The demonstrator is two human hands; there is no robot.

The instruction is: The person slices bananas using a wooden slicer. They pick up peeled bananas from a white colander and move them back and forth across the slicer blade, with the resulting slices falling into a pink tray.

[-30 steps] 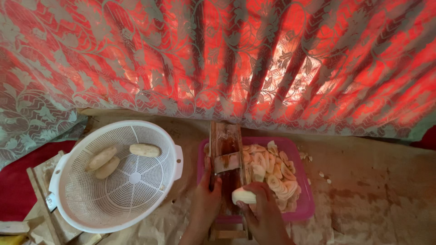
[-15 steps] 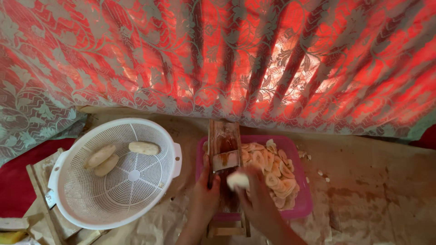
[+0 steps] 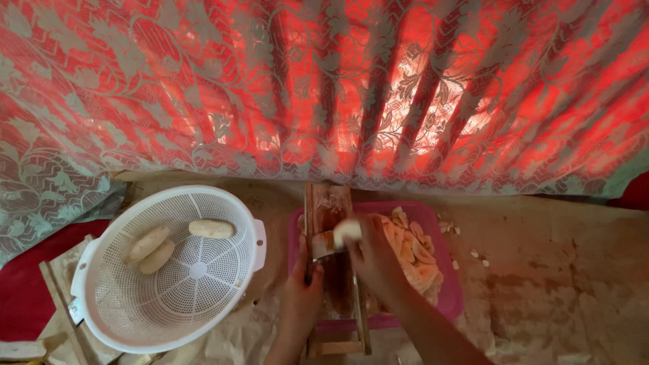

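A wooden slicer board [image 3: 329, 203] lies across a pink tray [image 3: 451, 297] full of pale thin slices [image 3: 414, 253]. My right hand [image 3: 373, 260] grips a peeled pale banana piece [image 3: 347, 231] and presses it on the board at its metal blade. My left hand [image 3: 302, 287] clasps the board's left edge, holding it steady. The lower end of the board is hidden behind my arms.
A white plastic colander [image 3: 223, 311] stands to the left with three peeled pale pieces [image 3: 210, 228] inside. A red and grey lace curtain [image 3: 338, 88] hangs across the back. Brown paper covers the floor, with a few scraps [image 3: 476, 255] right of the tray. Wooden slats [image 3: 57, 297] lie at far left.
My right hand has slid the banana piece up the board, from near its lower end to the blade. My left hand stays on the board's edge.
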